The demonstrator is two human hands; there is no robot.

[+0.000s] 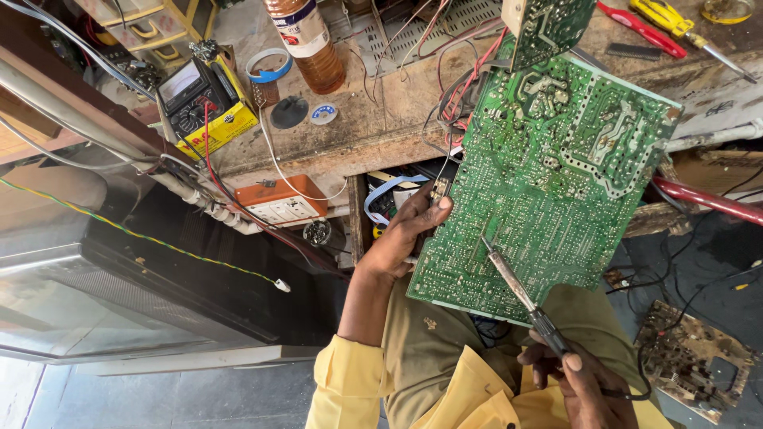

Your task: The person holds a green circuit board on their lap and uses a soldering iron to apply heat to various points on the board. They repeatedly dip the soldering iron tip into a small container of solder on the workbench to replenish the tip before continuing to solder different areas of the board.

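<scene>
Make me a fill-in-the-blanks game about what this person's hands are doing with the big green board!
1. The left hand holds the circuit board by its ____ edge.
2. The right hand holds a ____ iron.
3. The iron's tip touches the ____ board.
4. The bottle holds ____ liquid.

Missing words: left; soldering; green; brown

Bright, even daylight — sharp focus, edges slightly warped

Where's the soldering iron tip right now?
In the head view, the soldering iron, held in the right hand, has its tip on the green circuit board, lower middle, right of the left hand.
</scene>
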